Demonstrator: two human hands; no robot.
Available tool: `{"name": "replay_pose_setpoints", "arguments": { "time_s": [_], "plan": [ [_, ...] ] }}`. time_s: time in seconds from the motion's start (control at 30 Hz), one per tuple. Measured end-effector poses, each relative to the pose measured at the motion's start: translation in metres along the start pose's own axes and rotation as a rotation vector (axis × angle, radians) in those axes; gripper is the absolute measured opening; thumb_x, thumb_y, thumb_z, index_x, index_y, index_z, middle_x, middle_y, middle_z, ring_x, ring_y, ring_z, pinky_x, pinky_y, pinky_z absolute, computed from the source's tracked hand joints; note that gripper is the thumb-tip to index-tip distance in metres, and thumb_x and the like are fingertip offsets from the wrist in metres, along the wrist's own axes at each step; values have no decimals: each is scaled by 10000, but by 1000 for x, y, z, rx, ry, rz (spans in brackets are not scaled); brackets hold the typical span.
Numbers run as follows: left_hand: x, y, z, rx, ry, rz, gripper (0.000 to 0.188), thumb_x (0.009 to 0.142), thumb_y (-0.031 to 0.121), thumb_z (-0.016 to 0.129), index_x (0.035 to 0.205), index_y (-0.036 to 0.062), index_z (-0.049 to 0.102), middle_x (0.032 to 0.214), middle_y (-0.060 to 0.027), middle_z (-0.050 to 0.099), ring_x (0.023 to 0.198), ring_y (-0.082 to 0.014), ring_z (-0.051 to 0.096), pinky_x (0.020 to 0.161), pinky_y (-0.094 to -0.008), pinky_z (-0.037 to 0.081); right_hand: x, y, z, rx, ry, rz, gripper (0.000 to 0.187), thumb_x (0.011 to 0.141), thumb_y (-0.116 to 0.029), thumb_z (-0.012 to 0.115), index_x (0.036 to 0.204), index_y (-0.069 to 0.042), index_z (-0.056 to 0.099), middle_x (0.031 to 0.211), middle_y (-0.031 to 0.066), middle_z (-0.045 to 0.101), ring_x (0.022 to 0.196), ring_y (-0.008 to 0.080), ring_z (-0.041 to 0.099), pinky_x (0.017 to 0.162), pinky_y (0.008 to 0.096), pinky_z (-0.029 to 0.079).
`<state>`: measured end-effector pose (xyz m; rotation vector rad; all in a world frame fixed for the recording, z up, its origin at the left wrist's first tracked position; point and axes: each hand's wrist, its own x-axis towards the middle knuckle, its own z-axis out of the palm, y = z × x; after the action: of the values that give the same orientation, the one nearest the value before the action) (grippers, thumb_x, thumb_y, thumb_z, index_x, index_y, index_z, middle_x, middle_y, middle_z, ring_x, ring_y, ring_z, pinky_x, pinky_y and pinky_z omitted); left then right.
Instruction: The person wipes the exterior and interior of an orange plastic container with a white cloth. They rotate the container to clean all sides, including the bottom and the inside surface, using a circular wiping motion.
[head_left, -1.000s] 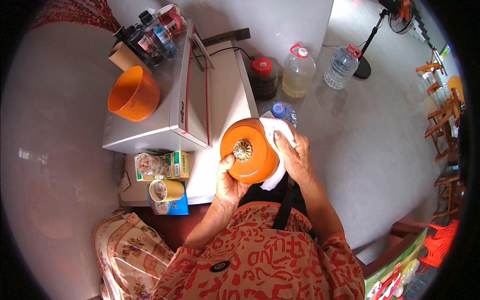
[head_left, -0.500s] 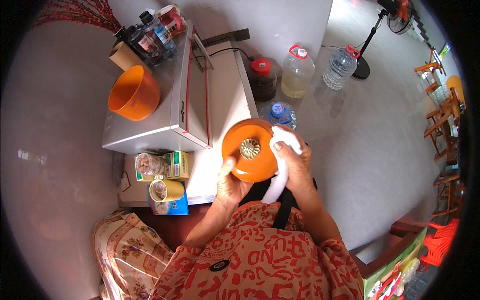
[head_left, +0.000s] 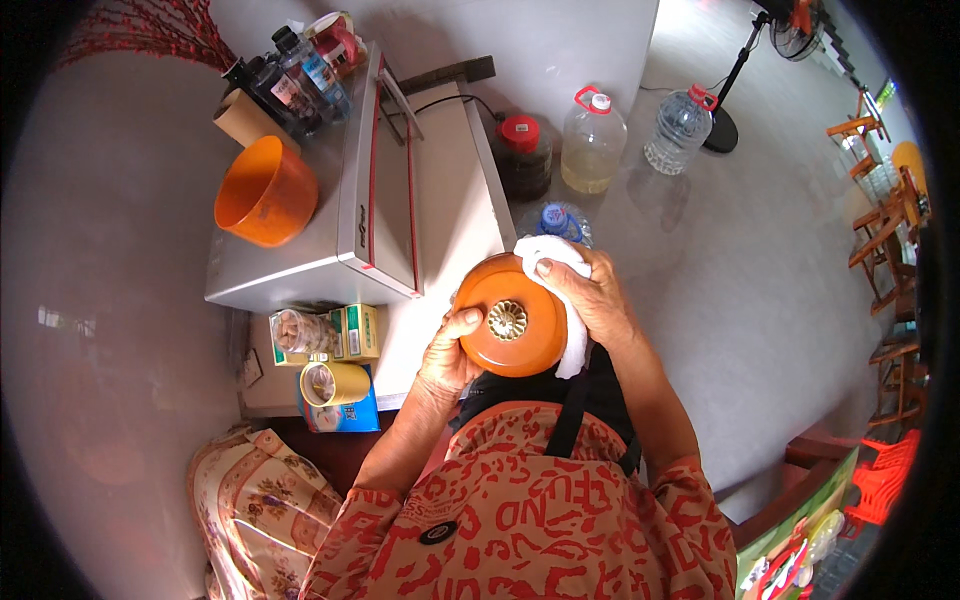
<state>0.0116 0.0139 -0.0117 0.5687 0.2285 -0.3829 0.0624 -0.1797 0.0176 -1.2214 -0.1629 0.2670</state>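
In front of my body I hold up a round orange lid (head_left: 480, 300) with a ribbed brass-coloured knob (head_left: 507, 320) in its middle. My left hand (head_left: 450, 350) grips the lid's left edge, thumb on top and fingers underneath. A white cloth (head_left: 552, 253) is pinched in my right hand (head_left: 592, 295), thumb over it, and pressed to the lid's upper right rim. The cloth's loose end hangs down along the lid's right side. The fingers beneath the lid are hidden.
To the left a silver cabinet-like appliance (head_left: 310, 240) carries an orange tub (head_left: 267, 190) and several bottles. Below it a yellow mug (head_left: 335, 383) and a jar (head_left: 300, 330) sit on boxes. Large plastic jugs (head_left: 592, 150) stand on the floor ahead, near a black fan (head_left: 738, 85).
The cloth and my right hand have slid up and left, onto the lid's upper rim. The lid has shifted slightly right and down, and my left thumb now reaches farther over it.
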Motion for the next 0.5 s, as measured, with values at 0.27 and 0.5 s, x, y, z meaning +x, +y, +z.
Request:
{"name": "replay_pose_setpoints", "arguments": {
  "time_s": [0.27,0.5],
  "plan": [
    [1,-8,3,-171,111,99,601,754,160,724,1277,30,456,1213,-130,568,1128,-278,553,989,-448,455,-19,28,18,-360,217,-403,292,864,-124,620,1141,-34,601,1129,132,545,1009,213,574,850,306,474],
    [9,-12,7,-258,141,160,599,760,204,731,1268,42,460,1206,-118,566,1131,-283,540,1005,-460,437,-45,51,46,-893,292,-733,515,669,-69,778,1151,-197,652,1360,143,334,1243,334,343,1027,434,318]
  ]
}}
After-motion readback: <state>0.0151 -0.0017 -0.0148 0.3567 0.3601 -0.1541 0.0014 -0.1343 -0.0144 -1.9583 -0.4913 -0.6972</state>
